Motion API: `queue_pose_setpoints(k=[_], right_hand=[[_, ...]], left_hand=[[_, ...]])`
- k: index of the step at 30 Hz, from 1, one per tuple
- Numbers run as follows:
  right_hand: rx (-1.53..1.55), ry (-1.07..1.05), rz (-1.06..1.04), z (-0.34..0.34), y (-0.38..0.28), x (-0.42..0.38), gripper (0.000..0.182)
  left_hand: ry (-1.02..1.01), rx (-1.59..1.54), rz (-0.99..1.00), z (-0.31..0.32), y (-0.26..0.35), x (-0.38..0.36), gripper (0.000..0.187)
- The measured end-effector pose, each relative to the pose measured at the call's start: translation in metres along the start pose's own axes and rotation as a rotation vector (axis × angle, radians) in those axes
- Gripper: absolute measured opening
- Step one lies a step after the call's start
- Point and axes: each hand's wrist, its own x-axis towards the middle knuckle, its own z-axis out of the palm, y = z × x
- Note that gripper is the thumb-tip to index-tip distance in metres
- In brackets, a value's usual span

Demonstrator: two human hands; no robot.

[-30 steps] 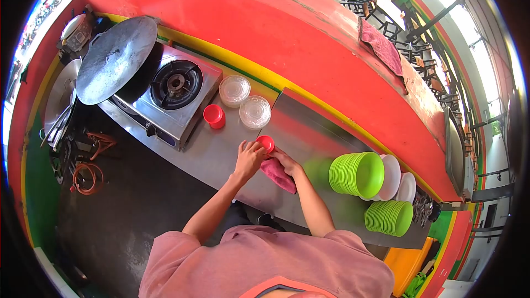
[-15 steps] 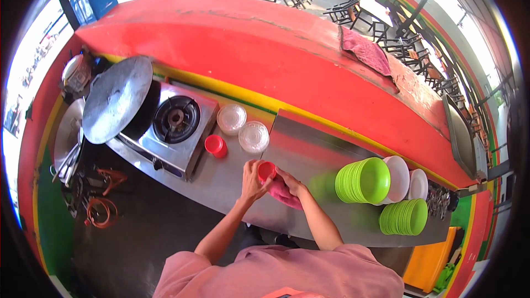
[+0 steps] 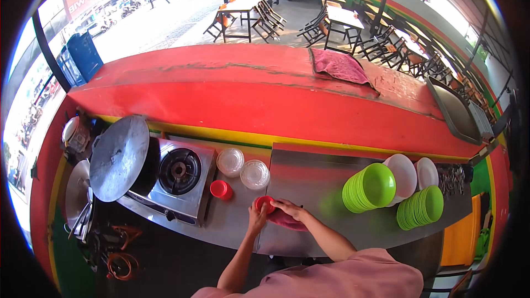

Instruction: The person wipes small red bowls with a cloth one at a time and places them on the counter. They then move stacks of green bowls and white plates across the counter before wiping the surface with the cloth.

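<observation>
My left hand (image 3: 256,219) is closed around a small red cup (image 3: 265,203), its open mouth facing up. My right hand (image 3: 289,209) reaches the cup's rim with its fingers and grips a dark pink cloth (image 3: 288,222), which hangs beneath the palm. Both hands are over the front part of the steel counter (image 3: 309,187). A second red cup (image 3: 221,190) stands to the left of my hands. Just behind it are two clear patterned bowls (image 3: 230,161), side by side.
On the left are a gas stove (image 3: 179,171) and a large wok (image 3: 120,157). Stacked green bowls (image 3: 369,187) and white bowls (image 3: 400,179) stand at right, near cutlery (image 3: 452,179). Behind the counter runs a red ledge (image 3: 221,96) bearing a pink towel (image 3: 339,66) and a tray (image 3: 452,110).
My view has tilted up, so the counter sits lower and more of the seating area shows. Both hands stay together at the red cup, the right hand's fingers now on its rim.
</observation>
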Motion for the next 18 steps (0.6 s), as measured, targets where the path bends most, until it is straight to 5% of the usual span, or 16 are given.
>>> queue_pose_setpoints(k=[8, 14, 18], right_hand=[[0.029, -0.118, 0.059, 0.058, 0.002, 0.059, 0.066], [-0.153, -0.027, -0.141, 0.076, 0.010, 0.075, 0.071], [-0.173, 0.227, -0.183, 0.060, 0.042, 0.066, 0.072]], left_hand=[[0.189, -0.182, -0.090, -0.056, -0.005, 0.000, 0.043], [0.207, -0.284, -0.139, -0.077, -0.008, 0.004, 0.039], [0.043, -0.499, -0.354, -0.085, 0.026, -0.008, 0.062]])
